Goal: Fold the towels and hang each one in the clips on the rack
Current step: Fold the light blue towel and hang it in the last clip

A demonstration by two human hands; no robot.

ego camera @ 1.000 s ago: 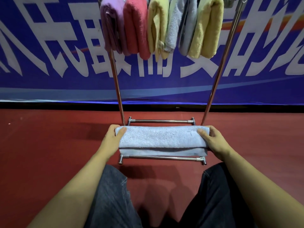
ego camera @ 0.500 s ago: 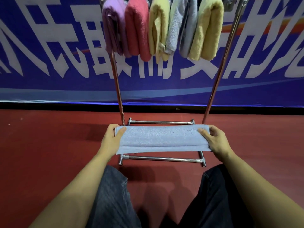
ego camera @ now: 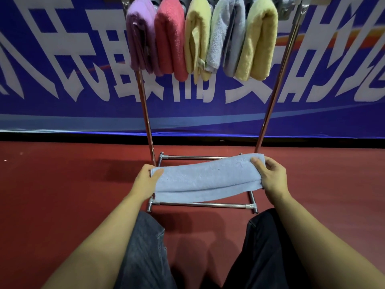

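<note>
A light blue towel [ego camera: 205,179], folded into a long band, hangs stretched between my hands above the rack's base. My left hand [ego camera: 145,181] pinches its left end with the thumb on top. Its right end, held higher, is gripped by my right hand [ego camera: 270,176]. The metal rack [ego camera: 270,105] stands in front of me. Several folded towels hang side by side at its top: purple [ego camera: 139,36], red [ego camera: 170,38], yellow [ego camera: 196,38], grey [ego camera: 227,36] and another yellow [ego camera: 259,38]. The clips are mostly hidden behind them.
The rack's base bars [ego camera: 200,204] lie on the red floor [ego camera: 62,195] just past my knees [ego camera: 143,251]. A blue banner [ego camera: 62,69] with white characters covers the wall behind the rack.
The towel has been lifted off the base bars and tilted, its right end rising higher than the left. Both hands kept their hold.
</note>
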